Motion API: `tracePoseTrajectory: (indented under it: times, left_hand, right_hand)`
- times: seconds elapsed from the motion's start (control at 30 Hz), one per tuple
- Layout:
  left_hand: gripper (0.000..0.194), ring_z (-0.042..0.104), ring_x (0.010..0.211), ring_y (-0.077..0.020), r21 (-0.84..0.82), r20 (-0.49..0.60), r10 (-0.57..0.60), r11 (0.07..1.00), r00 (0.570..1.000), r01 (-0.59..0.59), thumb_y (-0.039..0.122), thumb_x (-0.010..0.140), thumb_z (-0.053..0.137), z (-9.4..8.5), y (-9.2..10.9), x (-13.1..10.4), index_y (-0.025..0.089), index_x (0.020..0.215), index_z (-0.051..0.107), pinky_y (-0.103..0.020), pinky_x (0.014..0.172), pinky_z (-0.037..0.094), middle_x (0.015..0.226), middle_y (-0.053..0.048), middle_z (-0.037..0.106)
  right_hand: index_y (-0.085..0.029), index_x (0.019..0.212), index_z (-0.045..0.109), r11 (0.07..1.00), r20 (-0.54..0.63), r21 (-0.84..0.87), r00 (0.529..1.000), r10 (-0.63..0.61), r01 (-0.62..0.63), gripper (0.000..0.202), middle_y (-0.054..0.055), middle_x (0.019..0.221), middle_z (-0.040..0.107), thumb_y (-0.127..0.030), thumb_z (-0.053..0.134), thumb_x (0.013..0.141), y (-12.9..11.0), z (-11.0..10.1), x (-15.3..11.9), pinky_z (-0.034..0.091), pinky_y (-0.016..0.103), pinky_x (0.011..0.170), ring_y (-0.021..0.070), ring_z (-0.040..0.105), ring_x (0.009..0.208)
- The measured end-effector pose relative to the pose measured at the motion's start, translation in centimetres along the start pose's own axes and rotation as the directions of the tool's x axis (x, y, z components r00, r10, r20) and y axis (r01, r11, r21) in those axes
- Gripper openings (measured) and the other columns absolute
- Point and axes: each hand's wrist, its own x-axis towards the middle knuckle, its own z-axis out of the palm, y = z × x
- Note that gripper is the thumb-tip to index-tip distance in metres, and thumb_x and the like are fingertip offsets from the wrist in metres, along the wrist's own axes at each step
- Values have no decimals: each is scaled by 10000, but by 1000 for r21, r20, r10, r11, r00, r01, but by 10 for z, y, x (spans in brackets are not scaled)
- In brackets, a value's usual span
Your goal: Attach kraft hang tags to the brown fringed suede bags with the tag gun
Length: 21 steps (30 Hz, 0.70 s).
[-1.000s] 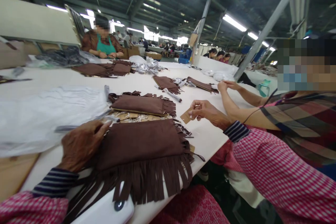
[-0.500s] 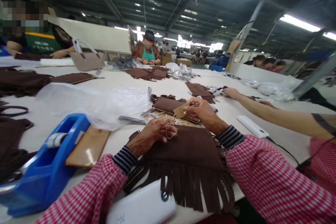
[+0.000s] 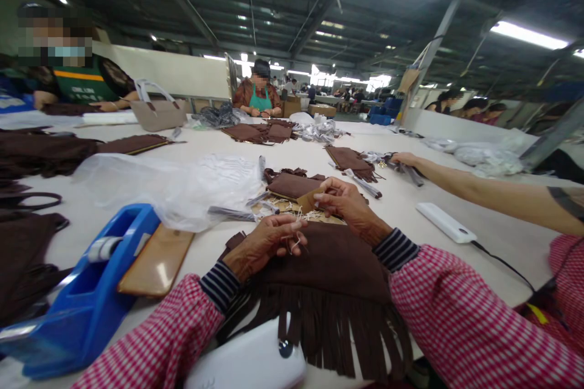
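The hands (image 3: pixel 267 242), above the fringed bag (image 3: pixel 333 261), pinch white string (image 3: pixel 299 214) (left) and tan tag (image 3: pixel 308 200) (right).

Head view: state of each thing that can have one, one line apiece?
Left hand: fingers curled, holding white string
Right hand: pinching brown tag
White string: loose, looped
Brown tag: held up, tilted
Nearest fringed bag: lying flat, fringe spread
Tape dispenser: standing upright
Clear plastic bag: crumpled, lying
Beige handbag: upright, handles raised
White device at right: lying flat, cable attached
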Motion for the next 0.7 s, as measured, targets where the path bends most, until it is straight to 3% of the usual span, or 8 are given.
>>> tracePoseTrajectory:
  times: [0.1,0.33,0.47,0.57,0.63,0.7]
  left_hand:
    - [387,604,534,-63,67,-53,37,997,998,-33,460,766,824,-3,-3,4,136,927,685,-143,423,272,769,-41,715]
    - [347,628,545,-93,267,-172,166,957,971,-117,472,843,717,-14,-5,7,130,894,681,-171,447,299,778,-63,728]
    - [275,618,544,-113,423,-249,308,888,918,-183,388,887,623,-17,-3,8,140,781,678,-213,488,368,747,-46,713]
    - [295,613,587,-144,582,-190,416,777,889,-240,343,910,549,-13,2,7,156,729,688,-268,598,460,689,-29,685]
    - [262,632,661,-172,702,-149,487,665,860,-255,291,900,528,-7,5,4,171,757,710,-293,672,481,707,-29,700]
    - [218,672,800,-206,778,-118,543,571,831,-262,240,880,529,-1,8,1,191,890,742,-315,772,495,863,-42,753]
  right_hand:
    - [-192,832,610,1000,12,11,1000,8,-8,325,9,794,671,-375,849,708,-3,4,-2,460,214,516,140,607,690]
    - [-200,839,640,999,41,43,999,13,-15,244,11,889,695,-297,831,723,-7,-4,-22,453,242,580,136,599,712]
    - [-190,837,693,990,273,-140,961,50,-12,166,51,1009,727,-292,799,761,-10,-16,-40,497,326,813,217,649,955]
    - [-188,896,750,950,368,-312,919,138,-18,205,54,1002,731,-338,797,763,-12,-18,-43,487,358,862,241,641,975]
    - [-191,959,766,932,292,-363,949,121,-7,250,53,976,731,-386,758,804,-11,-11,-40,486,337,788,228,634,915]
    - [-190,986,772,929,200,-370,978,61,18,278,53,964,729,-420,718,841,-10,2,-35,473,312,731,213,625,877]
